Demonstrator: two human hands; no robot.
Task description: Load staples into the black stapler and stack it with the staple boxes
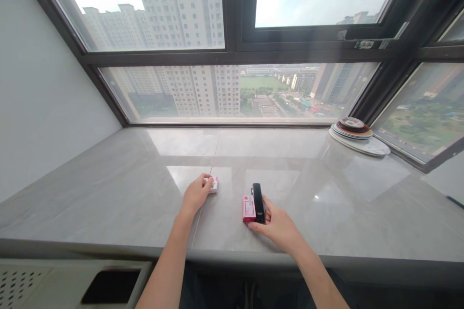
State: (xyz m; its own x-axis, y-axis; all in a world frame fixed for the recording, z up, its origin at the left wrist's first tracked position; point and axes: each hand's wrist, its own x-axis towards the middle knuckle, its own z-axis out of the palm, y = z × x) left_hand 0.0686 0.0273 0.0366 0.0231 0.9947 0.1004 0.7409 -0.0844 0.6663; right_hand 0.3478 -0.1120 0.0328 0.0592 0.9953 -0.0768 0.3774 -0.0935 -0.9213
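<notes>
On the grey marbled windowsill (126, 203), my left hand (196, 194) is closed on a small white and red box (213, 186), its fingers covering the box's left part. To the right of it, a black stapler (258, 203) stands lengthwise against a pink-red box with a white label (248, 208). My right hand (277, 222) curls round the stapler's right side and near end, with the thumb at the front of the red box. Part of the stapler's lower right side is hidden by the fingers.
A stack of several plates (358, 137) sits in the far right corner by the window frame (232, 58). The sill's front edge (232, 253) runs just below both hands. At lower left is a pale perforated panel (65, 280) with a dark opening.
</notes>
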